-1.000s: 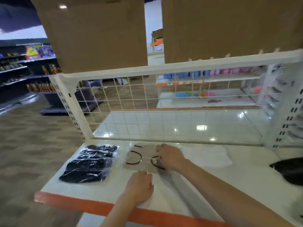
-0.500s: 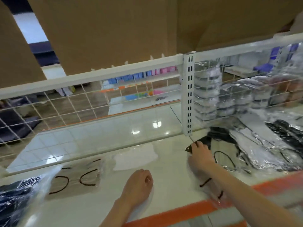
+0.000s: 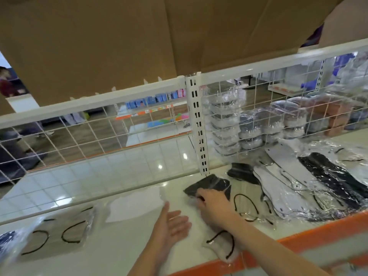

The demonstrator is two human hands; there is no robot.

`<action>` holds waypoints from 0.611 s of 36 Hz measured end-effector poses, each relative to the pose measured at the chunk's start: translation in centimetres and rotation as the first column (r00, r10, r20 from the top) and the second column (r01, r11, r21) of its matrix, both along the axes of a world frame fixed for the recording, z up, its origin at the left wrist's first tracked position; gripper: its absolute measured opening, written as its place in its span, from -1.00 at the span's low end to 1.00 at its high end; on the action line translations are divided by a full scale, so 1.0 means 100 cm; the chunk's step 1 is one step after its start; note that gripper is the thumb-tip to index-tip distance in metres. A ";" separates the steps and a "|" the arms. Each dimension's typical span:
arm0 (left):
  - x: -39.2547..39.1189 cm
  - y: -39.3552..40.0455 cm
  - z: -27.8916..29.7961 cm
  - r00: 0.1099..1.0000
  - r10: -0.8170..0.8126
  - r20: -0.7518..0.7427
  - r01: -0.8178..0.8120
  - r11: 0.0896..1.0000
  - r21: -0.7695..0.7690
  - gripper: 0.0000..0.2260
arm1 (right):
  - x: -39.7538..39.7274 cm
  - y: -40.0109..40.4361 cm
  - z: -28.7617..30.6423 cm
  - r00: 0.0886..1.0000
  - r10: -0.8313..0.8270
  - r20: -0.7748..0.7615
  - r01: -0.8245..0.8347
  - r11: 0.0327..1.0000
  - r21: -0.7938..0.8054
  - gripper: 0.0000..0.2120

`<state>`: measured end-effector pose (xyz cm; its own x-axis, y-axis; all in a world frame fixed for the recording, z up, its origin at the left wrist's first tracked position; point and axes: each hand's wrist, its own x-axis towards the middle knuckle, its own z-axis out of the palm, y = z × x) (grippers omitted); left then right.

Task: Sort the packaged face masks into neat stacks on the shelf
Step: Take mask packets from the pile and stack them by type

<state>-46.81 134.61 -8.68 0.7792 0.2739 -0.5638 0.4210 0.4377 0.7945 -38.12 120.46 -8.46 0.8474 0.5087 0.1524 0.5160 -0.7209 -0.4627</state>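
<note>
The right hand (image 3: 214,208) reaches across the white shelf (image 3: 123,242) and grips the near edge of a black packaged face mask (image 3: 209,185) lying just in front of the perforated white upright (image 3: 198,124). The left hand (image 3: 169,226) hovers palm up, fingers relaxed and holding nothing, near a white packaged mask (image 3: 137,206). A loose heap of white and black packaged masks (image 3: 310,186) spreads to the right; a clear pack with black ear loops (image 3: 57,236) lies to the left
</note>
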 end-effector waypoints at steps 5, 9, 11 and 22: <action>0.006 0.003 0.003 0.997 0.059 0.051 -0.032 0.908 -0.417 -0.54 | -0.005 -0.007 0.015 0.921 0.251 -0.298 -0.171 0.948 0.270 -0.75; 0.009 -0.001 0.003 0.993 0.111 0.031 -0.097 0.952 -0.290 -0.74 | 0.036 -0.028 -0.002 0.993 -0.052 -0.108 0.060 0.996 0.069 -0.78; 0.007 0.000 0.002 0.991 0.127 0.040 -0.116 0.971 -0.210 -0.73 | 0.057 -0.044 -0.010 0.983 -0.182 -0.001 0.181 0.981 -0.070 -0.68; 0.002 0.013 -0.005 0.978 0.160 0.136 -0.132 0.973 -0.189 -0.64 | 0.083 -0.070 -0.015 0.962 -0.238 0.136 0.273 0.877 -0.395 -0.68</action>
